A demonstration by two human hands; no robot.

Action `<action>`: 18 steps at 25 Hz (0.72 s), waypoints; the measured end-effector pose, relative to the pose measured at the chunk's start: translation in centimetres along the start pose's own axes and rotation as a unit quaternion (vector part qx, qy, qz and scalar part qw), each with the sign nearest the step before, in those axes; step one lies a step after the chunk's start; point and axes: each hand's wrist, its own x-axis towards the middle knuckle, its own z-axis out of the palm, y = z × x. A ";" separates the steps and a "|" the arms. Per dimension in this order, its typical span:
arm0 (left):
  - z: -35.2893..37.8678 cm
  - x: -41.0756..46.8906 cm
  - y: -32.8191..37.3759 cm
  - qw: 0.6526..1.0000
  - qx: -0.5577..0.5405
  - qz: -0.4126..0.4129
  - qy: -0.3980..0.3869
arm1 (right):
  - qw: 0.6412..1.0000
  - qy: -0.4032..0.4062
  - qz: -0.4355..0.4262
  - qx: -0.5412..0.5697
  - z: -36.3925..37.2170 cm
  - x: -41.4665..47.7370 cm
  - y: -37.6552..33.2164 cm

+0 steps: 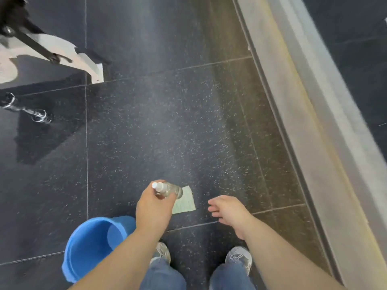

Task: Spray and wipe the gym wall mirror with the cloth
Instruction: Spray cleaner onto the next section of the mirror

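Cloth [186,203] is in neither hand yet. Nearest, a blue bucket [70,264] stands on the floor [146,122] just beside the left shoe, under the left forearm. Ahead of it, the left hand [154,208] has its fingers curled round the neck of a clear spray bottle [170,189], which lies tilted on its side. The pale green cloth lies flat on the floor, partly hidden by the bottle; whether they touch I cannot tell. The right hand [229,210] hovers near the cloth with fingers spread and holding nothing. Farther off stand a gym machine [52,49] and, along the right, a metal ledge [303,101] with a dark glossy panel [360,70] beyond, probably the mirror. I judge the risks are the bottle slipping from so narrow a grip, or the forearm knocking the bucket as the person rises.
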 end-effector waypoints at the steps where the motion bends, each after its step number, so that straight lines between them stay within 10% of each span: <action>1: 0.5 2.7 -2.1 1.000 0.006 -0.003 0.010 | 1.000 -0.005 0.002 -0.019 1.5 2.8 0.9; 18: 18.1 33.5 -31.0 0.995 0.065 -0.021 0.074 | 0.949 0.195 -0.040 -0.245 15.1 42.3 16.5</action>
